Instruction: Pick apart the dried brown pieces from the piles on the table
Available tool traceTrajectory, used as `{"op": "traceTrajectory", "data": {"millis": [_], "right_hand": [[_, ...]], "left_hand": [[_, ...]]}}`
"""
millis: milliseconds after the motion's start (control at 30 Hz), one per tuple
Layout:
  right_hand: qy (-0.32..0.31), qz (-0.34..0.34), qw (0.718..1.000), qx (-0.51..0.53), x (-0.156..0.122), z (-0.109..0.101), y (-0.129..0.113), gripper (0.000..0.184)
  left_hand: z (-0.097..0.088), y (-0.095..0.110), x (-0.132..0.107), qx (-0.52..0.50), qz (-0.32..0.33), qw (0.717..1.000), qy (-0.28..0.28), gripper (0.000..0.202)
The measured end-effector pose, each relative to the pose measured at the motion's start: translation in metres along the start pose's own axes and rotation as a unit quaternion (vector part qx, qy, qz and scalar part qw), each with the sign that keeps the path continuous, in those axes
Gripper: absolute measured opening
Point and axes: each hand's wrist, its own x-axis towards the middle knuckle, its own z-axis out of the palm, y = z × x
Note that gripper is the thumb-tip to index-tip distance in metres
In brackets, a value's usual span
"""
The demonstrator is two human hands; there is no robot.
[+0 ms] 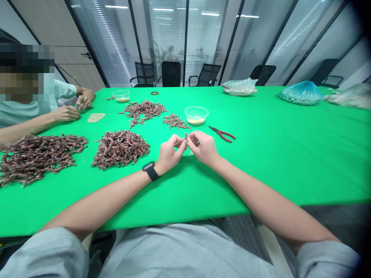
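Note:
Over the green cloth, my left hand (171, 153) and my right hand (203, 148) meet, fingertips pinched together. Between them is a small brown piece (186, 136), its upper end poking out; fingers cover most of it. A few pale bits (191, 153) lie just below the fingertips. Behind my hands is a small heap of similar brown pieces (175, 121). Beyond my right hand stands a clear plastic bowl (197, 112) with pale yellowish bits at its bottom. Red-handled pliers (223, 134) lie to the right of it.
Bigger heaps of brown pieces lie left (121, 150), far left (40, 156) and behind (145, 109). A co-worker (29, 104) handles something small near pale bits (96, 117) and another bowl (121, 95). A brown ring (154, 93) and plastic bags (300, 93) lie farther back.

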Motion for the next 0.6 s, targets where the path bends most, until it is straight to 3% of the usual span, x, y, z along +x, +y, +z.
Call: {"op": "traceTrajectory", "data": {"millis": [133,233,333,433,533,600], "right_hand": [[0.011,0.139,0.981,0.132,0.001,0.0,-0.01,0.015],[-0.021,0.275,0.929,0.247,0.003,-0.001,-0.01,0.019],[-0.046,0.329,0.898,0.288,0.005,-0.002,-0.006,0.021],[-0.041,0.269,0.935,0.23,0.006,-0.002,-0.001,0.021],[-0.04,0.122,0.988,0.089,0.006,-0.002,0.004,0.019],[-0.048,0.033,0.998,0.008,0.005,-0.003,0.006,0.02]], "left_hand": [[0.0,-0.002,0.0,0.045,0.026,0.999,-0.01,0.018],[0.0,-0.005,0.0,0.065,0.035,0.997,-0.027,0.017],[0.001,-0.008,0.0,0.078,0.039,0.995,-0.04,0.016],[0.001,-0.009,0.001,0.078,0.04,0.995,-0.044,0.016],[0.0,-0.009,0.002,0.057,0.025,0.997,-0.036,0.015],[0.0,-0.007,0.003,0.048,0.018,0.998,-0.033,0.015]]}}
